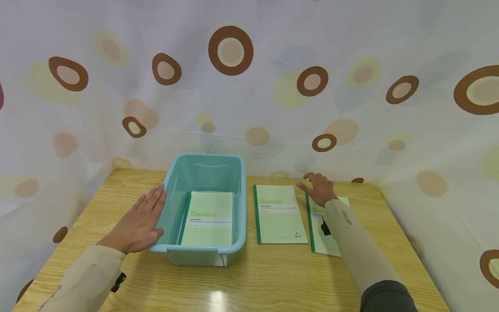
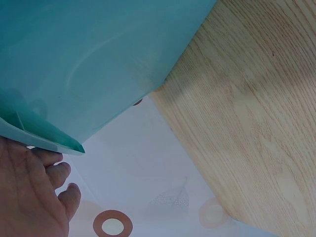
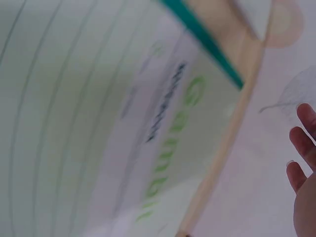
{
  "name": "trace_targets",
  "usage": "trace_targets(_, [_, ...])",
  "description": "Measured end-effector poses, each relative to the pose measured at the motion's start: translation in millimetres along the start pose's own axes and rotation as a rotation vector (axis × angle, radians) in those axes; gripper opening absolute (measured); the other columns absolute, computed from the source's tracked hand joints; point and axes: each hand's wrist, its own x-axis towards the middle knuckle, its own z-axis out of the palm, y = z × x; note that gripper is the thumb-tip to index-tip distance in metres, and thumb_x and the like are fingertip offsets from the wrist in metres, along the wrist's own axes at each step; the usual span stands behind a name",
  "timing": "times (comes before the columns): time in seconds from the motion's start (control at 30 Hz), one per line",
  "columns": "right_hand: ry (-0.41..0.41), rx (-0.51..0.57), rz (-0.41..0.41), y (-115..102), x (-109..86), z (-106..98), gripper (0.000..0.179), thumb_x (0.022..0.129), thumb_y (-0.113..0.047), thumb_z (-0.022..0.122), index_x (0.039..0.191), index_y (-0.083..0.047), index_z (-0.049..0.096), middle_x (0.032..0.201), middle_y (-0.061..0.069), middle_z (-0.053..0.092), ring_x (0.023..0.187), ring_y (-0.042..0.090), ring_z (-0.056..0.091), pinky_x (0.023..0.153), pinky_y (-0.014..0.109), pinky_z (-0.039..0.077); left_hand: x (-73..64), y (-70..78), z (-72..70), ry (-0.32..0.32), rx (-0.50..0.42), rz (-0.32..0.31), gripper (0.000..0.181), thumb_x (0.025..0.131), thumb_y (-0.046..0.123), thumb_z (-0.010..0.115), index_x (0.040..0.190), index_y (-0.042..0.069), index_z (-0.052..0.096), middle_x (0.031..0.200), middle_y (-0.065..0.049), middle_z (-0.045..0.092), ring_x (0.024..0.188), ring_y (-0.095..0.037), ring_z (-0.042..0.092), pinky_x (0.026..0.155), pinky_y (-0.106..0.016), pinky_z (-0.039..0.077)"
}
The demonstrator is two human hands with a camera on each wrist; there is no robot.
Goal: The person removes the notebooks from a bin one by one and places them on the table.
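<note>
Currently, the left hand (image 1: 138,221) lays straight fingers along the left rim of a light-blue rectangular plastic bin (image 1: 195,249); the right hand (image 1: 320,189), loosely bent, grasping nothing, hovers at the far edge of a pale-green, green-spined paper notebook (image 1: 319,238), narrowly apart from its twin (image 1: 280,216).

Left hand (image 1: 136,222): we see it against a light-blue rectangular plastic tub (image 1: 243,208), lower left.
Tub: holds a pale-green, green-spined paper notebook (image 1: 210,229).
Right hand (image 1: 320,189): we see it over a matching rightmost notebook (image 1: 317,237), lower right.
Between: a matching middle notebook (image 1: 280,219).
</note>
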Motion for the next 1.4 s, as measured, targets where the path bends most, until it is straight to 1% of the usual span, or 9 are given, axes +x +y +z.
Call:
trace_targets(0.2, [0.026,0.058,-0.076,-34.8,8.0,-6.7,0.065,0.097,-0.055,0.042,0.137,-0.004,0.045,0.138,0.023,0.041,0.121,0.042,0.038,0.101,0.062,0.019,-1.2,-0.4,-0.4,-0.019,-0.007,-0.017,0.077,0.083,0.014,0.053,0.146,-0.017,0.019,0.155,-0.031,0.013,0.143,-0.045,0.012,0.113,-0.059,0.013])
trace_targets(0.4, [0.066,0.053,-0.174,-74.5,18.1,-14.2,0.071,0.094,-0.062,0.04,0.138,-0.007,0.045,0.138,0.019,0.043,0.119,0.038,0.041,0.102,0.058,0.021,-1.7,-0.4,-1.5,-0.033,-0.007,-0.018,0.077,0.084,0.014,0.052,0.146,-0.016,0.017,0.155,-0.031,0.011,0.143,-0.045,0.011,0.113,-0.059,0.012])
trace_targets(0.63, [0.077,0.062,-0.302,-146.9,24.9,-28.0,0.077,0.091,-0.069,0.037,0.137,-0.008,0.047,0.136,0.017,0.046,0.122,0.033,0.042,0.106,0.055,0.022,-2.5,-0.6,-1.0,-0.022,-0.003,-0.014,0.077,0.084,0.014,0.053,0.146,-0.016,0.018,0.155,-0.031,0.012,0.143,-0.045,0.012,0.113,-0.059,0.013])
trace_targets(0.73, [0.082,0.054,-0.36,-181.6,26.9,-31.8,0.081,0.089,-0.073,0.034,0.137,-0.009,0.047,0.134,0.017,0.047,0.118,0.032,0.045,0.105,0.054,0.024,-2.6,-0.5,-0.6,-0.021,-0.001,-0.013,0.078,0.084,0.015,0.053,0.146,-0.016,0.018,0.155,-0.03,0.013,0.143,-0.044,0.012,0.113,-0.059,0.013])
trace_targets(0.83, [0.061,0.034,-0.396,-217.6,26.7,-35.4,0.072,0.092,-0.065,0.042,0.137,-0.009,0.048,0.13,0.015,0.048,0.115,0.03,0.046,0.106,0.052,0.026,-2.5,-0.2,-0.5,-0.025,0.001,-0.016,0.078,0.084,0.015,0.053,0.146,-0.015,0.018,0.155,-0.03,0.012,0.143,-0.044,0.012,0.113,-0.059,0.013])
trace_targets(0.97, [-0.013,-0.031,-0.399,-260.7,27.3,-37.0,0.061,0.094,-0.054,0.051,0.139,-0.012,0.047,0.129,0.01,0.048,0.117,0.026,0.046,0.107,0.049,0.027,-2.3,0.5,-1.2,-0.018,0.008,-0.017,0.077,0.084,0.016,0.053,0.146,-0.016,0.019,0.155,-0.03,0.013,0.143,-0.045,0.013,0.113,-0.059,0.014])
trace_targets(1.13, [-0.13,-0.107,-0.377,-298.7,31.3,-28.8,0.064,0.092,-0.059,0.049,0.14,-0.016,0.046,0.134,0.008,0.048,0.12,0.025,0.047,0.108,0.047,0.031,-2.2,-0.1,-1.5,-0.025,0.001,-0.019,0.078,0.084,0.016,0.053,0.146,-0.016,0.018,0.155,-0.031,0.013,0.143,-0.045,0.013,0.113,-0.059,0.013])
trace_targets(1.27, [-0.23,-0.108,-0.327,-313.7,34.0,-14.1,0.065,0.092,-0.062,0.046,0.137,-0.016,0.048,0.133,0.008,0.05,0.115,0.025,0.052,0.103,0.045,0.038,-1.3,-0.7,-1.1,-0.017,-0.001,-0.001,0.078,0.084,0.015,0.054,0.146,-0.016,0.018,0.155,-0.031,0.013,0.143,-0.044,0.013,0.113,-0.059,0.014])
trace_targets(1.4, [-0.3,-0.118,-0.237,-317.3,37.7,3.0,0.065,0.092,-0.063,0.045,0.138,-0.017,0.048,0.136,0.008,0.049,0.115,0.025,0.054,0.095,0.041,0.045,0.5,0.6,-2.5,-0.005,0.004,0.013,0.078,0.084,0.015,0.055,0.146,-0.016,0.019,0.155,-0.031,0.014,0.143,-0.043,0.015,0.113,-0.059,0.015])
